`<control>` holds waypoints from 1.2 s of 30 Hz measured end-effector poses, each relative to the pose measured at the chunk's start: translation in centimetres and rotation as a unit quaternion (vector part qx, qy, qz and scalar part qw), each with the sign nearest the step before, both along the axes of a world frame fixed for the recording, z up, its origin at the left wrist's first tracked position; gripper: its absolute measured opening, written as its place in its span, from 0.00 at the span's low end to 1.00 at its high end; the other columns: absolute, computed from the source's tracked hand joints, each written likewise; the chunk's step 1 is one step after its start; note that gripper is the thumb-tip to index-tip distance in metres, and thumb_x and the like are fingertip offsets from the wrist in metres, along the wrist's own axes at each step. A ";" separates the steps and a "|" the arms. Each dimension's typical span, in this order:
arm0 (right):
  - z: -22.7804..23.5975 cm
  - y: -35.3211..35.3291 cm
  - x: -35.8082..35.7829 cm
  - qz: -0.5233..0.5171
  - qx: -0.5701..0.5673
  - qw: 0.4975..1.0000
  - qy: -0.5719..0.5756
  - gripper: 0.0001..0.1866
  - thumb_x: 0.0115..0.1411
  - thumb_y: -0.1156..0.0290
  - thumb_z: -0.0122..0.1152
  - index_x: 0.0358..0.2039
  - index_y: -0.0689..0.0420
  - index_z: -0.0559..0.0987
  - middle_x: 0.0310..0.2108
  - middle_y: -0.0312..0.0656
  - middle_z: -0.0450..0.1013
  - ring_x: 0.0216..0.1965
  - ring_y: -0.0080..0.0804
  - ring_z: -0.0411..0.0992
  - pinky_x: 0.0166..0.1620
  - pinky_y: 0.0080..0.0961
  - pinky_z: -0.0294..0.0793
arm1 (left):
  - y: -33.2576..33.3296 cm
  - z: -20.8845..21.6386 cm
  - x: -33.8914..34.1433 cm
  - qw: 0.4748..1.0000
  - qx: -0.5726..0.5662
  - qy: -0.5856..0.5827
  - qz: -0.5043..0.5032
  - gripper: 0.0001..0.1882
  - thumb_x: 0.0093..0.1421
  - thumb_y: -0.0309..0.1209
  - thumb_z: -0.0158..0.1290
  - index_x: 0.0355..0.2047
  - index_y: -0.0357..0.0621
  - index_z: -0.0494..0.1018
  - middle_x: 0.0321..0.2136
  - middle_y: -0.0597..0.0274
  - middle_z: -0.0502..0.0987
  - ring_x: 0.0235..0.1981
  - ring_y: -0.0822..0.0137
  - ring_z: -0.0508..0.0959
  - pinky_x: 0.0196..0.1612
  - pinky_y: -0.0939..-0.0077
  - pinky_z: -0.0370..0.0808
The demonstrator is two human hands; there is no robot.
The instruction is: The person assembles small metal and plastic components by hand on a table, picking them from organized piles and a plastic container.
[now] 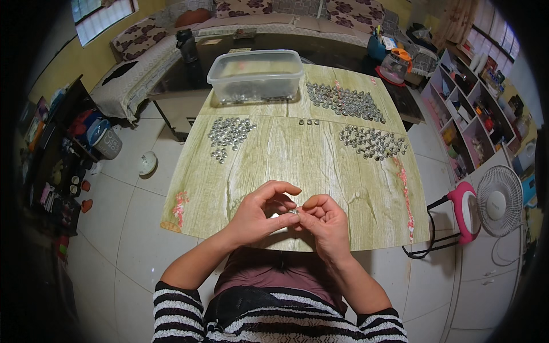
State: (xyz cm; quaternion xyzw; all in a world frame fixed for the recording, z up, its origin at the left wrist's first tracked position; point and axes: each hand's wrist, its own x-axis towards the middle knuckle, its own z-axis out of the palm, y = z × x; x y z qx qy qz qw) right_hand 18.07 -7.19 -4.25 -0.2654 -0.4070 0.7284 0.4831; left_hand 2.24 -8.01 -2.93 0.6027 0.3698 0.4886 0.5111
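Observation:
Close to the table's near edge, my left hand (258,210) and my right hand (327,224) meet fingertip to fingertip. Between their thumbs and fingers is a small silvery metal piece (294,211), mostly covered, so its exact shape cannot be told. Both hands are closed around this spot, with the left index finger arched above it. Farther off on the left lies a cluster of small round metal pieces (229,136). Two groups of small metal pieces with raised tips sit on the right, one farther back (346,103) and one nearer (373,143). Three small pieces (309,122) stand in a row mid-table.
A clear plastic box (255,80) stands at the table's back left. The wood-patterned table (274,166) has worn red-and-white patches. Beyond it is a dark table with a jug (394,66). A pink-backed stool (466,212) and a white fan (498,201) are at the right.

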 end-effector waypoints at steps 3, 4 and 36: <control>0.4 -0.1 -0.1 0.001 0.000 1.000 -0.004 0.08 0.50 0.79 0.53 0.30 0.64 0.65 0.26 0.42 0.69 0.26 0.20 0.68 0.29 0.11 0.69 | 0.0 -0.2 -0.1 0.999 -0.039 -0.009 -0.014 0.19 0.47 0.19 0.51 0.41 0.35 0.62 0.36 0.61 0.66 0.36 0.72 0.71 0.40 0.80 0.69; 0.2 0.0 0.0 0.000 0.000 1.000 -0.004 0.08 0.50 0.79 0.53 0.30 0.64 0.65 0.26 0.42 0.69 0.26 0.20 0.68 0.29 0.11 0.69 | -0.1 -0.3 -0.1 0.999 -0.044 -0.015 -0.016 0.19 0.47 0.19 0.51 0.41 0.35 0.62 0.37 0.61 0.66 0.36 0.72 0.71 0.40 0.80 0.69; 0.0 0.1 0.0 0.009 -0.015 1.000 0.019 0.06 0.50 0.80 0.52 0.28 0.63 0.66 0.23 0.41 0.69 0.23 0.21 0.70 0.27 0.12 0.71 | -0.1 -0.2 -0.5 0.997 -0.062 -0.042 -0.031 0.12 0.49 0.23 0.51 0.36 0.33 0.66 0.30 0.61 0.71 0.32 0.74 0.72 0.36 0.83 0.70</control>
